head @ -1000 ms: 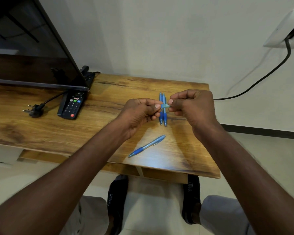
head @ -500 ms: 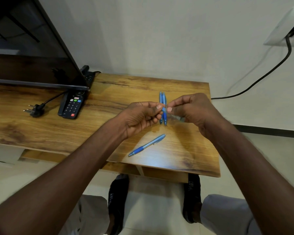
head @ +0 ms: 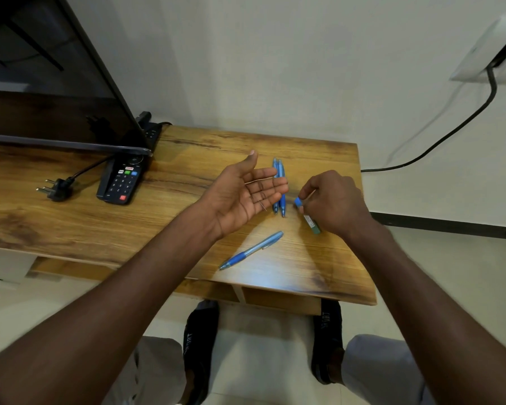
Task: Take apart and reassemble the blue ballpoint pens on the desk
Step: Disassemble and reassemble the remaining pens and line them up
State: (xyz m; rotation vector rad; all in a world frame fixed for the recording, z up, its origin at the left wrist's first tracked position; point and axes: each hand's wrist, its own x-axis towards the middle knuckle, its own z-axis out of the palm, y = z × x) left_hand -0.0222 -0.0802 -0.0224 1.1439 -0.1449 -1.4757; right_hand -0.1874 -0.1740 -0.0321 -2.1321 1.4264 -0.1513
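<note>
Blue ballpoint pens lie on the wooden desk [head: 70, 223] in two groups. Two pens [head: 279, 171] lie side by side, touching, parallel to the right edge, with their middle sections hidden behind the fingers of the left hand. A third pen [head: 251, 250] lies alone nearer the front edge, angled, with its tip toward the front-left and its clip end toward the right.

Left hand [head: 243, 194]: palm up, fingers straight and spread loosely, thumb raised. A thin ink refill [head: 259, 180] lies across the fingers; nothing is gripped.

Right hand [head: 335, 203]: fingers curled around a translucent pen barrel [head: 311, 223], which slants down toward the front edge below the hand. A blue end piece [head: 298, 202] shows at the thumb and forefinger; whether it is joined to the barrel cannot be told. This hand is held just right of the paired pens, near the right edge.

Other items on the desk: a black remote control [head: 122, 182] with coloured buttons, lying at the lower corner of a television screen [head: 56, 106]; an unplugged three-pin plug [head: 56, 188] with its cord, left of the remote; a black power strip [head: 151, 127] at the rear edge behind the screen.

A black cable [head: 450, 133] runs along the wall from a white wall unit [head: 485, 57] at upper right.
</note>
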